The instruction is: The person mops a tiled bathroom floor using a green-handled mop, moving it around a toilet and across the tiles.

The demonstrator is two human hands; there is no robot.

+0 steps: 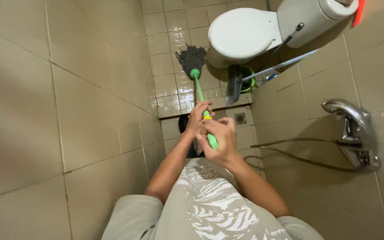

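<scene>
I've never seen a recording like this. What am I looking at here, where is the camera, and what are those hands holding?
There is one picture, taken by a camera worn on a person's head, looking down. Both bare hands grip a green mop handle: the left hand further down it, the right hand nearer the body. The dark mop head rests on the tiled floor beside a white toilet. A floor drain lies near the right wall, where a metal tap is mounted.
</scene>
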